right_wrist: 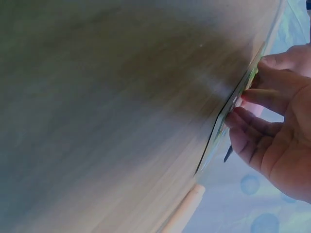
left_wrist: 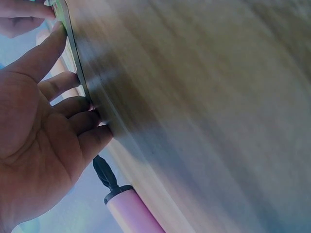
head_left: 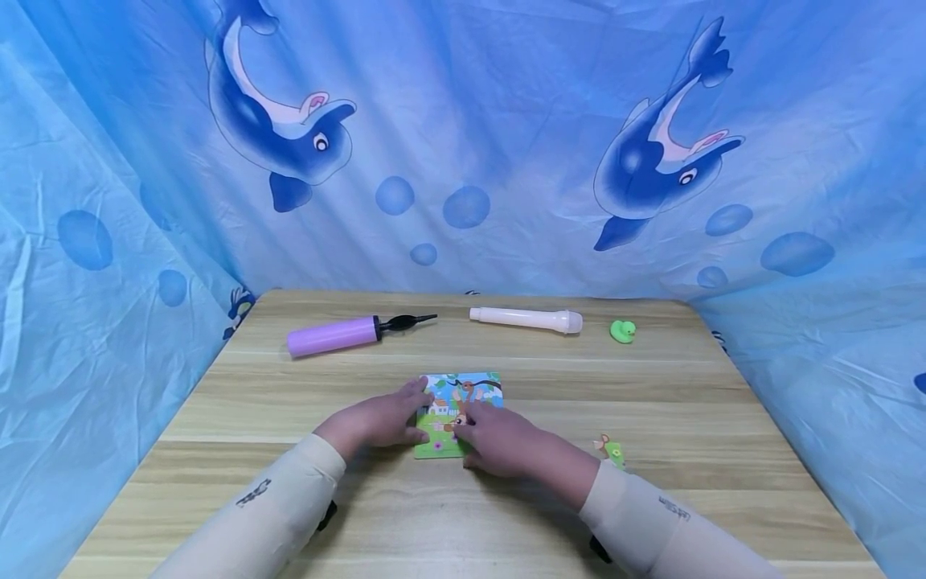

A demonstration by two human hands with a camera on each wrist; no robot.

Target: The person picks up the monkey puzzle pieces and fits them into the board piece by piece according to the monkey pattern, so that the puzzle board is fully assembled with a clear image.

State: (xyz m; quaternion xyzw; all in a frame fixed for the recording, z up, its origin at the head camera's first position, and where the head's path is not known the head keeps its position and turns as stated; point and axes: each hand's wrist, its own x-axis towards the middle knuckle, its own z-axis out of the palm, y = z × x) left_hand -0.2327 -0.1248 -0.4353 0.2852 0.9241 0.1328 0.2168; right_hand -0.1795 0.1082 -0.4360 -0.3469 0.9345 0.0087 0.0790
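Note:
A small square jigsaw puzzle point(head_left: 440, 445) lies flat near the middle of the table, its picture showing a house, grass, a branch and an animal. At its left edge rests my left hand point(head_left: 391, 416), thumb near the lower corner and fingers toward the top. In the left wrist view, that hand's fingertips point(left_wrist: 108, 132) sit along the board's side. My right hand point(head_left: 502, 441) covers the lower right of the puzzle, with its fingertips pressing on the picture. Under that palm part of the puzzle is hidden. Right of it lies a loose puzzle piece point(head_left: 613, 452), partly behind the right forearm.
Along the back of the table lie a purple hand pump point(head_left: 334, 337) with a black nozzle, a pale pink microphone-shaped stick point(head_left: 524, 318) and a green toy duck point(head_left: 622, 331). A blue dolphin-print curtain point(head_left: 463, 121) hangs behind and at both sides.

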